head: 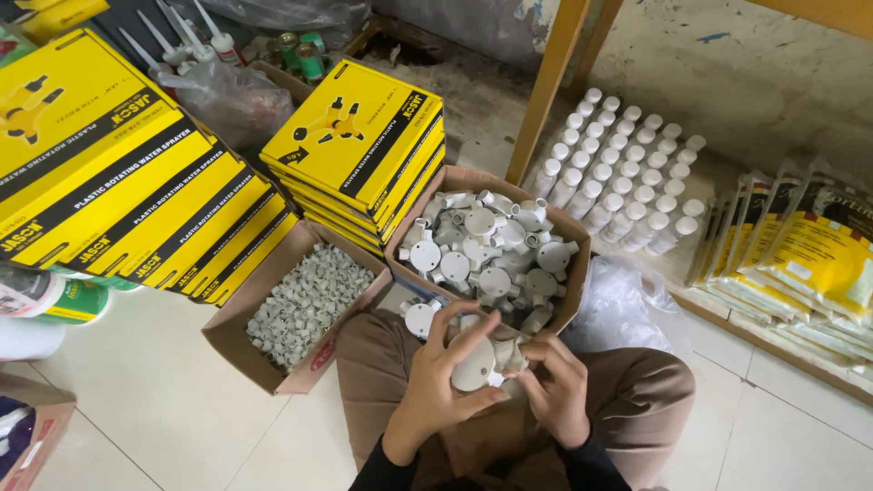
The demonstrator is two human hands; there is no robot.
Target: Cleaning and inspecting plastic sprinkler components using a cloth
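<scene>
Step in hand, by my reading: person seated on floor, sorting or checking white round conduit junction boxes one at a time. Left hand (435,382) at lower centre of frame grips one white junction box (475,368), fingers curled round its rim, forefinger stretched across the round face. Right hand (556,386) just beside it, fingers bent and pressed on further white fittings (511,356) bunched in the lap; whether it pinches one or only steadies them, cannot tell. One more loose box (419,318) rests on the knee, touching the carton wall.

Supply: open cardboard carton (575,295) at centre, heaped w/ same white boxes, directly above the hands. Left of it, a second carton (227,332) holding small grey clips. Stacks of yellow flat boxes (355,136) upper left and upper centre. Rows of white capped bottles (627,173) upper right, yellow packets (818,255) at right edge, clear plastic bag (627,309) beside the knee.

Next move, judged: held piece needs turning w/ both hands, firm grip on rim, lap pile kept from sliding off
</scene>
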